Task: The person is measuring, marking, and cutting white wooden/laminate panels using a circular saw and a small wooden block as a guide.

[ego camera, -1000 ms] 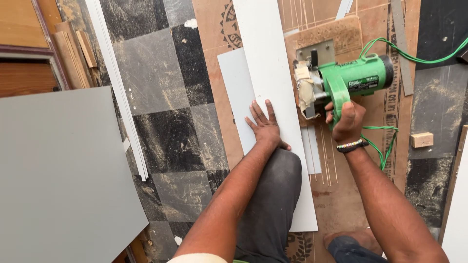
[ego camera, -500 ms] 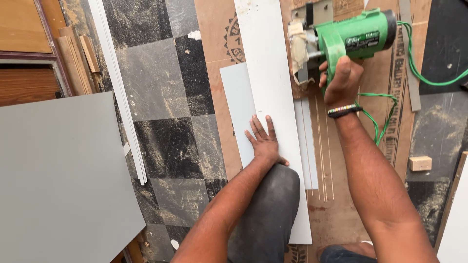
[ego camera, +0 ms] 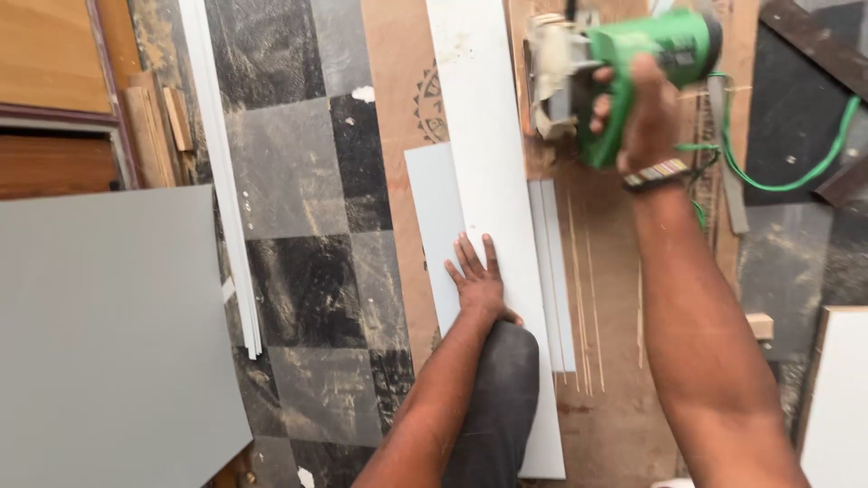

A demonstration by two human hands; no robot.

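right hand (ego camera: 637,113) gripping green saw (ego camera: 624,63), moved further up | left hand (ego camera: 477,282) flat (open) on white board (ego camera: 484,136)

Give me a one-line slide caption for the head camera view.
Left hand flat on a white board while the right hand holds a green power saw at its right edge, over plywood.

Bright green saw (ego camera: 633,63) with a green cord (ego camera: 796,176), white long board (ego camera: 488,181), pale grey panel (ego camera: 99,334), brown plywood sheet (ego camera: 624,389), and floor tiles (ego camera: 307,226) chequered black and grey.
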